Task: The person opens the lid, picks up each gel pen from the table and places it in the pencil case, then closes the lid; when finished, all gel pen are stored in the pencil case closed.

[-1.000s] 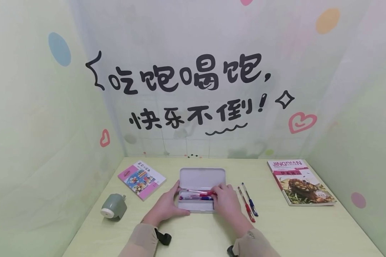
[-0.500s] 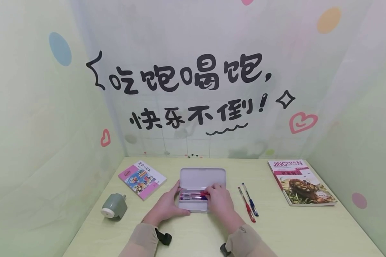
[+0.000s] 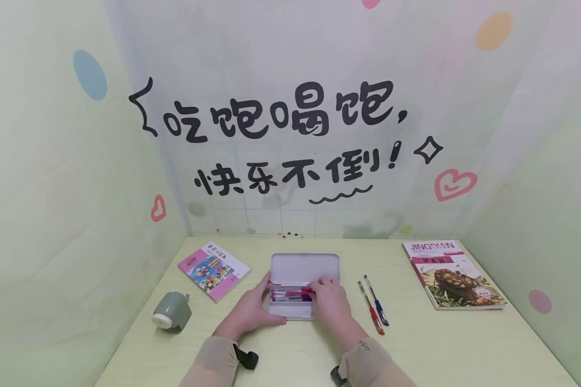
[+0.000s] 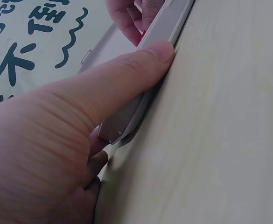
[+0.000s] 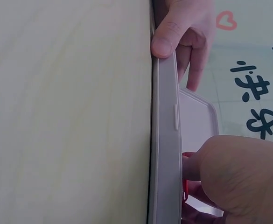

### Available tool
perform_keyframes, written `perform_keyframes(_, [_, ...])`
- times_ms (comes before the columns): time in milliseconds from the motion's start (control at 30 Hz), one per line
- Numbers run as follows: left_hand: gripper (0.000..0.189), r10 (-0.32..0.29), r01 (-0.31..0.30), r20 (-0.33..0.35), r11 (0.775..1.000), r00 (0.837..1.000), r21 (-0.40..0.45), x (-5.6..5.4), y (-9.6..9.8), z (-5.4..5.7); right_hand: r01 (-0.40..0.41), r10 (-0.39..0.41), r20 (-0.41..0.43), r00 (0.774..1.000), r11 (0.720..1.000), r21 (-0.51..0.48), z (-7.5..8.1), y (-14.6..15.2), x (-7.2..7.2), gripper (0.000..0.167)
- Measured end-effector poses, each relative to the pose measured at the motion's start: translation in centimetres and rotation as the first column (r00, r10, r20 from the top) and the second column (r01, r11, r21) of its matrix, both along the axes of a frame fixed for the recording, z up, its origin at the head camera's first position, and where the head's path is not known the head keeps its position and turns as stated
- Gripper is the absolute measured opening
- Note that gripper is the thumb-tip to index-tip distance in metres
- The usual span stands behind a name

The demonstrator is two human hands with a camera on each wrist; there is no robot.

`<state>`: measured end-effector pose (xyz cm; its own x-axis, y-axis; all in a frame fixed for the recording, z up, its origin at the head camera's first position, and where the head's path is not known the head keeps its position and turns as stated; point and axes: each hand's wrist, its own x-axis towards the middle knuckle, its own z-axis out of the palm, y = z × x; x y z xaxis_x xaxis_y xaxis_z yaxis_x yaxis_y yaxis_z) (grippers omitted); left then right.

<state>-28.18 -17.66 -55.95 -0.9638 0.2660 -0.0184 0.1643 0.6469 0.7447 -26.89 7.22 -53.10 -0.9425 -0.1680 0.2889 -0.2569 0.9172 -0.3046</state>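
Note:
A pale pencil case [image 3: 290,312] lies on the table with its lid [image 3: 305,269] raised. My left hand [image 3: 252,309] grips the case's left end, the thumb [image 4: 127,70] along its front wall and the other fingers round the side. Several red and blue pens [image 3: 283,294] lie in the case's rear compartment. Over the right end of that compartment, my right hand [image 3: 333,303] pinches a red pen [image 3: 305,291] by its red end. In the right wrist view a strip of red [image 5: 185,189] shows at those fingers; the rest of the pen is hidden behind the case's wall.
Right of the case lie a red pen [image 3: 373,312] and a blue pen [image 3: 378,303]. A magazine [image 3: 452,279] lies at the back right, a pink and white booklet [image 3: 213,271] at the back left. A grey-green pencil sharpener [image 3: 173,312] stands at the left.
My right hand has moved a little to the left with the red pen, bringing it in line with the pens inside the case. The left hand stays at the case's left end.

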Motion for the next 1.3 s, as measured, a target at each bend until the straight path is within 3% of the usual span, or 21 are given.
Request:
perform_keyframes(267, [0.149, 0.003, -0.003, -0.005, 1.000, 1.000, 0.004, 0.1, 0.0, 0.1, 0.029, -0.029, 0.005, 1.000, 0.998, -0.064, 0.2, 1.2, 0.0, 0.018])
perform_keyframes(500, [0.150, 0.003, -0.003, -0.008, 1.000, 1.000, -0.001, 0.1, 0.1, 0.1, 0.092, -0.098, -0.038, 0.994, 0.986, -0.135, -0.2, 5.0, 0.1, 0.024])
perform_keyframes(900, [0.150, 0.006, -0.006, -0.002, 1.000, 1.000, -0.006, 0.1, 0.1, 0.2, 0.237, -0.227, 0.066, 0.972, 0.944, -0.231, -0.1, 11.4, 1.8, 0.038])
perform_keyframes(1300, [0.149, -0.001, 0.001, -0.015, 1.000, 1.000, 0.002, 0.0, 0.0, -0.1, 0.309, -0.278, 0.166, 0.946, 0.929, -0.206, -0.7, 13.5, 2.7, 0.045])
